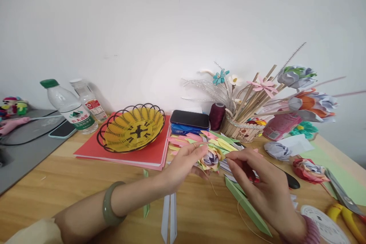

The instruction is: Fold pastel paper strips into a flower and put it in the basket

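My left hand (185,164) is wrapped round a layered paper flower (211,159) with a white and purple centre and yellow, green and pink petals. At the flower's right edge, my right hand (254,179) pinches with thumb and index finger; what lies between the fingertips is too small to make out. A thin thread (213,187) hangs below the flower. Folded green strips (246,206) lie under my right hand, and white folded strips (169,217) lie on the table nearer me. Pink and yellow folded papers (185,139) are behind the flower.
A yellow basket (134,129) rests on red paper (88,146). Bottles (76,110) stand at the left. Behind are a phone (190,119), a purple thread spool (217,116) and a holder (243,131) with sticks and flowers. Scissors (344,194) and a white disc (323,225) lie right.
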### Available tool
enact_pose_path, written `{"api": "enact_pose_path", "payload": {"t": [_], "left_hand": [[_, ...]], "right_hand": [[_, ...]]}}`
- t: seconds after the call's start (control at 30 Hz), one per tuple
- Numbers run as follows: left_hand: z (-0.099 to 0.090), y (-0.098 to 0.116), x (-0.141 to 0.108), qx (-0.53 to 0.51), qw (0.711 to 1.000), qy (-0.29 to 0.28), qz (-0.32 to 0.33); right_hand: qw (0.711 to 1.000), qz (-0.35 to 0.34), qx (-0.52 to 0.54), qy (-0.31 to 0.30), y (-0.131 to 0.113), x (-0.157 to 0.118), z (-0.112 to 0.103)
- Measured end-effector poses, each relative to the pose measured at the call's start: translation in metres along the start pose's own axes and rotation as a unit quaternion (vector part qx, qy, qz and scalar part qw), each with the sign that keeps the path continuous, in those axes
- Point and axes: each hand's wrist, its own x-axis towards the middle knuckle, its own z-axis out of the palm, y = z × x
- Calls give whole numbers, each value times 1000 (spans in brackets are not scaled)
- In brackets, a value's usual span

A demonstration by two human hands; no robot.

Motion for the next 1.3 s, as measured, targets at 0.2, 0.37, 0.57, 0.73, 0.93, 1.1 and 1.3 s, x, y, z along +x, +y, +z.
{"api": "enact_pose_path", "payload": {"t": [0.2,0.37,0.57,0.73,0.93,1.1,1.3], "left_hand": [[-2,3,2,55,998,24,-10],[-4,2,4,97,994,38,-32],[-2,0,3,82,994,53,-57],[-2,1,2,77,992,52,-88],[-1,2,1,36,996,3,-77],[2,2,0,43,997,4,-68],[0,3,0,34,997,-10,-69]], "right_hand": [[999,-9,0,-46,0,0,4],[996,7,23,-87,-2,1,4],[985,56,98,-128,-6,2,4],[977,74,134,-151,-7,2,3],[972,107,160,-133,-9,3,-2],[988,36,114,-97,-9,2,2],[997,-9,45,-62,-5,-1,6]]}}
